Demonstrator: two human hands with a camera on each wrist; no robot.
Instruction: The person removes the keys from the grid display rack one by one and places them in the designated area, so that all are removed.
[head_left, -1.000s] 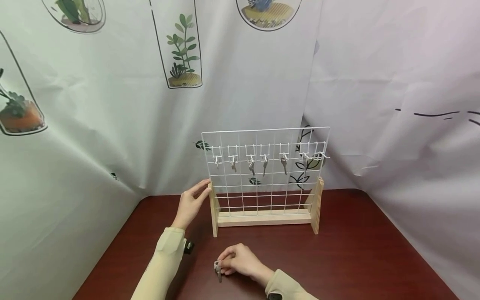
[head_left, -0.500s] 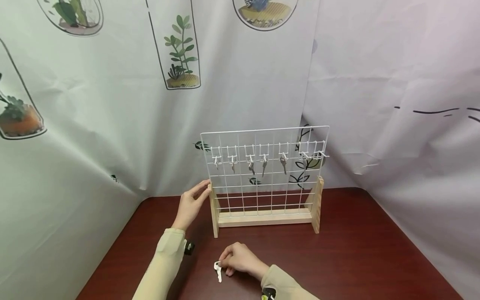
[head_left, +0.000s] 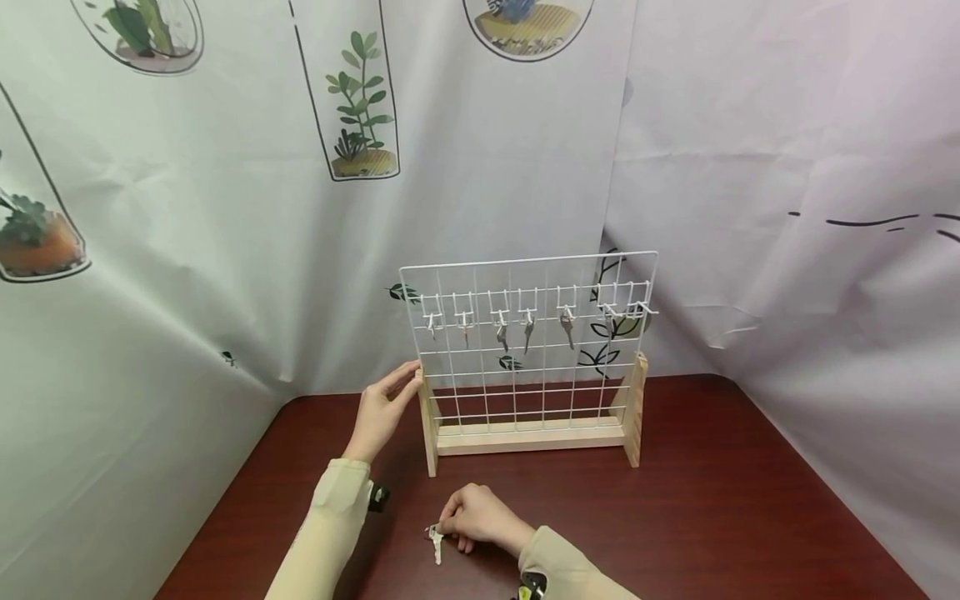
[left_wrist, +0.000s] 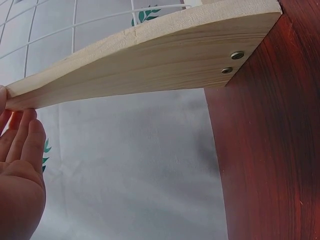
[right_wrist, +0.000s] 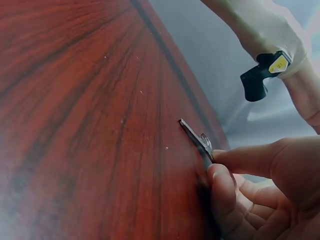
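My right hand (head_left: 483, 518) pinches a small silver key (head_left: 437, 546) between thumb and fingertips, low over the front of the table. In the right wrist view the key (right_wrist: 192, 134) points away from the fingertips, with a small metal ring beside its head. My left hand (head_left: 378, 410) holds the top of the left wooden upright of a white wire grid rack (head_left: 498, 267). The left wrist view has the fingers (left_wrist: 34, 135) against one face of this wooden upright (left_wrist: 135, 70), the thumb mostly out of frame. Several keys (head_left: 567, 327) hang from white hooks along the grid.
The rack's wooden crossbar (head_left: 528, 438) stands on a dark red table (head_left: 712, 508). A pale curtain (head_left: 750, 208) printed with plants closes in the back and sides. Two hooks (head_left: 633, 310) stick forward near the grid's right end.
The key in my right hand has turned so its flat side faces the head camera. My left hand stays on the upright, and the rack has not visibly moved.
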